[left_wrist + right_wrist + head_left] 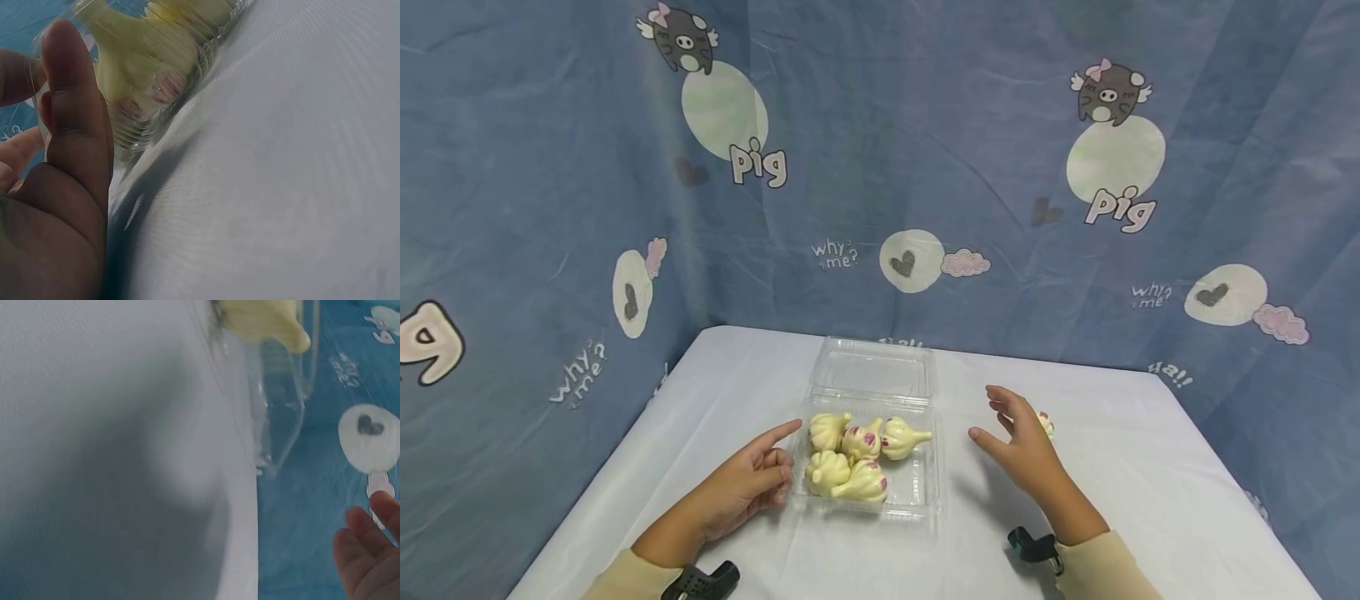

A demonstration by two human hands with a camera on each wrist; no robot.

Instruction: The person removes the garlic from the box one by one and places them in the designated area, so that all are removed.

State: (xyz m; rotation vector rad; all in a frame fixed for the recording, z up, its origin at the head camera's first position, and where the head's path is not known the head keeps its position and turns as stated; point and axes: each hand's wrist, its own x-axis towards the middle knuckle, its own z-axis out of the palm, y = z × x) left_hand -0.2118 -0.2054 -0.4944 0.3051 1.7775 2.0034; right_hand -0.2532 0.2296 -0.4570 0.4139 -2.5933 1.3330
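A clear plastic clamshell box (917,492) lies on the table with its lid (872,371) folded back. Several pale yellow garlic bulbs (862,482), some with purple patches, sit in its base, mostly toward the left side. My left hand (748,483) is at the box's left wall, index finger extended and the other fingers bent; the left wrist view shows the thumb (72,87) close against the plastic. To the right of the box, my right hand (1018,446) is raised with fingers spread and nothing in them. Another garlic bulb (1045,424) is mostly hidden behind it.
A white cloth covers the table (1150,467). Blue printed fabric (1000,167) hangs behind the table and along its left side. Dark wrist devices are strapped to the left wrist (700,581) and the right wrist (1032,546).
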